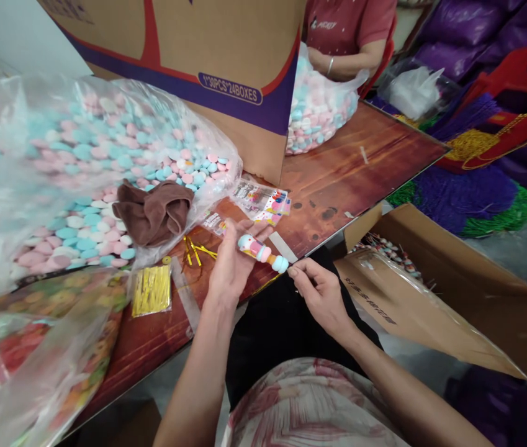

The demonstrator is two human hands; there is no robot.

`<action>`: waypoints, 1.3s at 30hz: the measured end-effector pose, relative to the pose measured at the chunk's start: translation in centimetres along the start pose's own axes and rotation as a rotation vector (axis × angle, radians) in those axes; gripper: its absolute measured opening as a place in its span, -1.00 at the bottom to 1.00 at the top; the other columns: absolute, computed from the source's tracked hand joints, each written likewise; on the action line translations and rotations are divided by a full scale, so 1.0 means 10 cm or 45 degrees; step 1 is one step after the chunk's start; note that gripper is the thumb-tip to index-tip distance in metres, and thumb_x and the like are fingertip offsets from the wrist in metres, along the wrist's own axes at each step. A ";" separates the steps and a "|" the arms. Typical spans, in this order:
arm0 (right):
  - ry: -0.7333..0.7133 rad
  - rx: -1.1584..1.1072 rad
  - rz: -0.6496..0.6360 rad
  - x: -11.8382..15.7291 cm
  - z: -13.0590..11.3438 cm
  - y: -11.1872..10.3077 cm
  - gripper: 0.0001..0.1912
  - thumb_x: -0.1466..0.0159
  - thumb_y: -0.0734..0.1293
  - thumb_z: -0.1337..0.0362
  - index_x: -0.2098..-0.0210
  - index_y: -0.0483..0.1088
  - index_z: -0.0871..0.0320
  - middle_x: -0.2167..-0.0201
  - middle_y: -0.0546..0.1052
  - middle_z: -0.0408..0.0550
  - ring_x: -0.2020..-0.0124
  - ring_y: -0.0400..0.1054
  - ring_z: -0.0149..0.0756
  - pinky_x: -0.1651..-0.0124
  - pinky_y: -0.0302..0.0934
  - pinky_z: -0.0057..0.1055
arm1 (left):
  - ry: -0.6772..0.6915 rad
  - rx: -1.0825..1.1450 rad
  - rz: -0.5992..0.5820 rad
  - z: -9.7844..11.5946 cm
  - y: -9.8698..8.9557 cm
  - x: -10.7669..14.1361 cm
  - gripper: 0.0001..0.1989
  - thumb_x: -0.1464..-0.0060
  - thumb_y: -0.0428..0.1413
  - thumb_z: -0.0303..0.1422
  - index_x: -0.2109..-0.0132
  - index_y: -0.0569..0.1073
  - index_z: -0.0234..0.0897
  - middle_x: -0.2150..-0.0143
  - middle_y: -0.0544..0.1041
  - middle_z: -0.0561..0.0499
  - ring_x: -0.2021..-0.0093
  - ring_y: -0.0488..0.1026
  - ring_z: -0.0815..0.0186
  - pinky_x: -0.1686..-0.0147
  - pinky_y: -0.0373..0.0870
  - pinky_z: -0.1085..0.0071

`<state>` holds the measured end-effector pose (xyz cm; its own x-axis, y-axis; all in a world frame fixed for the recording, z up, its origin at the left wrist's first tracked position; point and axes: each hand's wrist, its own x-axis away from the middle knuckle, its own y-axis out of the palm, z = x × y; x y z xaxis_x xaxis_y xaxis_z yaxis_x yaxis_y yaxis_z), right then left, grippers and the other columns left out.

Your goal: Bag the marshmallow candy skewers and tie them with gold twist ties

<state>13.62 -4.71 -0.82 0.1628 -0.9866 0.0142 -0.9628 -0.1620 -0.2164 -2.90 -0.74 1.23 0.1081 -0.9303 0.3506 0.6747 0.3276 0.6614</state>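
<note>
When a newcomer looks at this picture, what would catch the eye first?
Probably the big clear bag of pink, blue and white pieces, across the left of the table. Behind it, the large printed cardboard box fills the top middle. Near the centre, a pastel stick stands out, between the open left hand and the pinching right hand.

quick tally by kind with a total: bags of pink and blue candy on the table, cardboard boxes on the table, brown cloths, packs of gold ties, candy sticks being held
Candy bags: 2 (large one, smaller one)
Cardboard box: 1
Brown cloth: 1
Pack of gold ties: 1
Candy stick: 1
Total: 6
</note>
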 end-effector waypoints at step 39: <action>-0.686 1.117 -0.086 -0.15 0.01 -0.23 -0.69 -0.43 0.13 0.36 0.37 0.43 0.16 0.53 0.39 -0.13 0.50 0.24 -0.41 0.42 -0.03 -0.41 | -0.403 0.053 0.200 -0.06 -0.10 0.02 -0.59 -0.18 0.07 -0.03 0.32 0.39 -0.34 0.26 0.62 -0.23 0.14 0.60 0.04 0.07 0.51 0.05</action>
<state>15.58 -2.84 -0.49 0.4938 -0.8003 -0.3400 -0.4869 0.0695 -0.8707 -3.08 -1.32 0.23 -0.0273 -0.7729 0.6340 0.6370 0.4753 0.6069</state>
